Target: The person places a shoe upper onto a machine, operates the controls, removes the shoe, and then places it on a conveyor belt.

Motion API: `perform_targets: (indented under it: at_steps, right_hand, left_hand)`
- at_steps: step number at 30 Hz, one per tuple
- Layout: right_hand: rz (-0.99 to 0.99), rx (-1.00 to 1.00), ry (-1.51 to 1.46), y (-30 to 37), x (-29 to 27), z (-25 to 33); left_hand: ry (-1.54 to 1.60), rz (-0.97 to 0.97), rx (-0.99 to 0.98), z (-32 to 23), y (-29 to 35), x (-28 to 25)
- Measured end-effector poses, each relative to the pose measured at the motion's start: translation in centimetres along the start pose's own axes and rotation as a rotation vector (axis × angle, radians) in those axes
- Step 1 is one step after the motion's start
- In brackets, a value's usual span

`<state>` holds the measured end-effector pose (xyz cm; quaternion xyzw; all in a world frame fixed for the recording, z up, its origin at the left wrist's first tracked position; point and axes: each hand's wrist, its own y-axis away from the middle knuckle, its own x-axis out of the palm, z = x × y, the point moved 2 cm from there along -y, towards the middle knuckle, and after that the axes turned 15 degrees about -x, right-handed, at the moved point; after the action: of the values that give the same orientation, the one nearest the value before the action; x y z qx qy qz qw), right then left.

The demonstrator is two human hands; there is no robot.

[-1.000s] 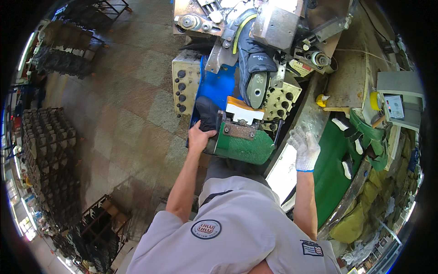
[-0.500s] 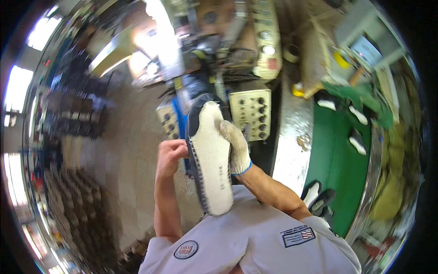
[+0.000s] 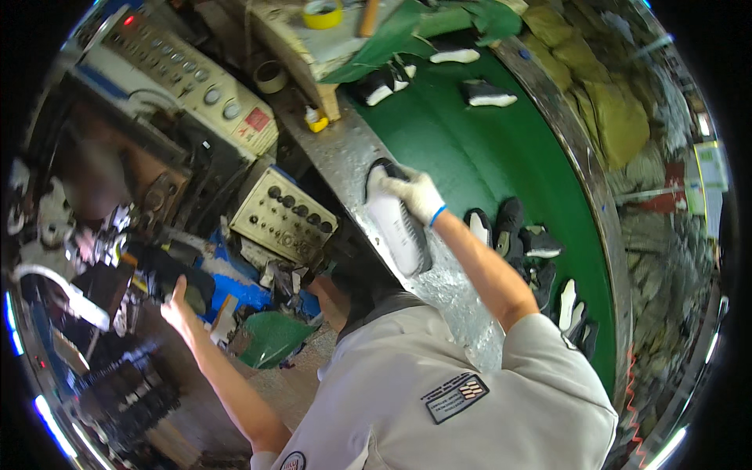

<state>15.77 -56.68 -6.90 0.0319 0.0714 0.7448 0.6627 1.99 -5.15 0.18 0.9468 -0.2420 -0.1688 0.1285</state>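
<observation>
A black shoe [image 3: 401, 231] with a flat white underside, turned upward, is gripped in my right hand [image 3: 423, 196]. That hand wears a whitish knit glove with a blue cuff and is closed around the shoe's side. The shoe is over the metal ledge [image 3: 462, 305] beside the green belt. Out to the left, my bare left hand [image 3: 180, 312] has its thumb stretched up, apart from the other fingers, and holds nothing I can see. It is near a dark piece [image 3: 160, 272] at the machine; what that piece is, I cannot make out.
The green belt [image 3: 446, 149] carries several black shoes [image 3: 509, 227] with white undersides. A cream control box [image 3: 283, 215] with black knobs stands between my hands, below a longer gauge panel [image 3: 188, 78]. A small yellow bottle [image 3: 316, 121] and a yellow tape roll [image 3: 322, 14] are ahead.
My view has swung right. My right hand has carried the shoe from in front of my chest to the ledge by the belt. My left hand has left the shoe and reaches out leftward.
</observation>
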Motion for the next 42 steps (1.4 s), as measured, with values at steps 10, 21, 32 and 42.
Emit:
perform_targets:
  at_steps: [10, 21, 32, 42]
  right_hand:
    - [0.057, 0.1, 1.096, -2.0, -12.6, -6.8]
    - [0.189, -0.075, -1.347, 5.3, 12.4, 11.2]
    - [-0.352, -0.262, -1.079, 7.7, -1.6, 5.2]
    - [-0.884, 0.555, 0.7, 25.4, -29.5, -13.7]
  left_hand:
    - [0.549, 0.88, -0.498, -1.5, 16.6, 2.9]
    - [0.93, 1.746, -1.292, 1.9, 24.3, 12.1]
    - [0.572, 1.859, -1.483, 6.2, 29.7, 21.5]
    - [-0.654, 1.373, -0.468, 12.1, 29.2, 42.8]
